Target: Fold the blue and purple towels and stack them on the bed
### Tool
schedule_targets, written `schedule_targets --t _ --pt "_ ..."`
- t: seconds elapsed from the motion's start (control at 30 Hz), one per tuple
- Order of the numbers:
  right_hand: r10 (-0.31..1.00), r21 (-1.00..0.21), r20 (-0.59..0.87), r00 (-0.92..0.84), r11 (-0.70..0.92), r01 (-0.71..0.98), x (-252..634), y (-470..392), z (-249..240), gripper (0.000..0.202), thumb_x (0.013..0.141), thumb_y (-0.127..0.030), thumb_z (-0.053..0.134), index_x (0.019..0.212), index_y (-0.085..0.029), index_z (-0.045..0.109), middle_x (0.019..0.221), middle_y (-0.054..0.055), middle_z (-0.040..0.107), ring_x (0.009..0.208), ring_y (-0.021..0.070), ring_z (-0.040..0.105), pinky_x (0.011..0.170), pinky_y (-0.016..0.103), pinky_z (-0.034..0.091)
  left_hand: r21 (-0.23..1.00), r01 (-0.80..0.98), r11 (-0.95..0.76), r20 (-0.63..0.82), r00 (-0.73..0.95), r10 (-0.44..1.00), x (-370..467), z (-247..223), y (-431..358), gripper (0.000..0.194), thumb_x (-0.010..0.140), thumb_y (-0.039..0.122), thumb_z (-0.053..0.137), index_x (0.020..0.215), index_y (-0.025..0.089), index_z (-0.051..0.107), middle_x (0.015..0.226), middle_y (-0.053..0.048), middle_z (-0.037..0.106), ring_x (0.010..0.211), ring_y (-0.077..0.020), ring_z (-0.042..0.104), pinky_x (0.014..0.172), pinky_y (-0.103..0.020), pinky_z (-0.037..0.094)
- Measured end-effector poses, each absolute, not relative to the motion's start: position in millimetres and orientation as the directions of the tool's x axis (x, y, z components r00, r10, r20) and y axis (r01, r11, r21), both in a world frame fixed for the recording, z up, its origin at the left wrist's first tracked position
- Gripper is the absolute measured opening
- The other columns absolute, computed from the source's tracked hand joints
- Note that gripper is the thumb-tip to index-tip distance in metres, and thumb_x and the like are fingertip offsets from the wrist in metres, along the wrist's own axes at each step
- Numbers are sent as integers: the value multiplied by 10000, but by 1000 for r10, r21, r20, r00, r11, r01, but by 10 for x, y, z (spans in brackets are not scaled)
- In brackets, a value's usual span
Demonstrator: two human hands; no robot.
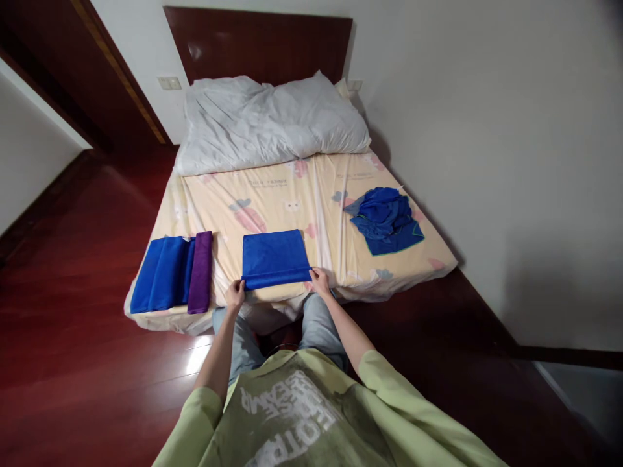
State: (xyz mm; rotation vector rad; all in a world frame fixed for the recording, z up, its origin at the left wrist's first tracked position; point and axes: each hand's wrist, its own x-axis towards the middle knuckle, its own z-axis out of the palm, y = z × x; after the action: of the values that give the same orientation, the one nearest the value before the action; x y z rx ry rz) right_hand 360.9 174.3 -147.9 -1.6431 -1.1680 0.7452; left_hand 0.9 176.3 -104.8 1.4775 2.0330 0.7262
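Note:
A blue towel (pixel 274 253) lies flat on the bed in front of me, its near edge turned over into a narrow strip. My left hand (pixel 235 294) pinches the near left corner of that strip. At the opposite end, my right hand (pixel 320 281) is closed on the near right corner. To the left sit folded blue towels (pixel 161 272), side by side, with a folded purple towel (pixel 200 272) along their right side. A crumpled pile of blue cloths (pixel 384 217) with green edging rests on the right part of the bed.
The bed (pixel 224 194) has a cream sheet printed with carrots and rabbits. A white quilt or pillow (pixel 272 123) lies across its head, below a dark wooden headboard (pixel 263 45). Grey walls and a reddish wooden floor (pixel 87 259) surround it.

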Motion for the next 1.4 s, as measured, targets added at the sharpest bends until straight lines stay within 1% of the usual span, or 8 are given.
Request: schedule_targets --t 0.1,0.33,0.6,0.83,1.0,1.23,1.4 --pt "930 -928 43 366 -99 360 3606 1736 -1476 394 847 -525 571 887 -167 730 916 136 773 858 256 717 847 386 579 681 683 264 -88 -281 956 19 -1043 1758 310 920 396 508 984 166 706 928 -107 754 904 -250 696 797 -317 499" --pt "930 -922 46 364 -101 373 3607 1722 -1529 428 872 -522 538 958 -146 723 943 150 768 866 259 722 846 383 579 673 691 264 -80 -287 955 18 -1068 1761 285 926 381 508 983 175 696 893 -97 743 869 -239 694 766 -307 490" --pt "926 -910 52 375 -111 399 3604 1753 -1636 424 866 -539 522 946 -168 711 899 124 765 830 242 721 814 370 581 670 691 271 -90 -287 954 43 -1070 1766 287 918 391 512 957 169 689 855 -96 736 836 -234 698 749 -302 492" --pt "915 -896 63 399 -124 427 3604 1756 -1619 395 835 -538 537 907 -183 694 865 121 760 799 242 718 782 357 573 667 691 280 -98 -291 952 42 -1057 1762 280 900 395 506 941 179 679 870 -98 746 856 -240 710 754 -306 505" --pt "913 -884 57 405 -143 445 3574 1733 -1555 356 823 -512 536 916 -196 671 833 104 754 769 246 711 785 364 563 664 696 272 -97 -280 955 41 -1045 1754 264 892 387 509 941 184 670 876 -94 747 864 -234 711 769 -305 506" --pt "918 -859 55 393 -157 487 3523 1704 -1439 289 843 -464 516 964 -218 607 861 85 754 803 244 713 802 349 551 656 710 258 -87 -268 960 57 -1045 1741 250 895 389 500 918 191 651 810 -76 722 803 -225 698 746 -306 498" --pt "922 -852 40 385 -169 495 3519 1694 -1392 256 848 -444 520 969 -227 582 866 78 751 811 241 712 805 344 548 655 713 248 -76 -264 961 58 -1041 1738 222 893 382 503 905 199 629 797 -71 715 797 -224 695 738 -306 497"
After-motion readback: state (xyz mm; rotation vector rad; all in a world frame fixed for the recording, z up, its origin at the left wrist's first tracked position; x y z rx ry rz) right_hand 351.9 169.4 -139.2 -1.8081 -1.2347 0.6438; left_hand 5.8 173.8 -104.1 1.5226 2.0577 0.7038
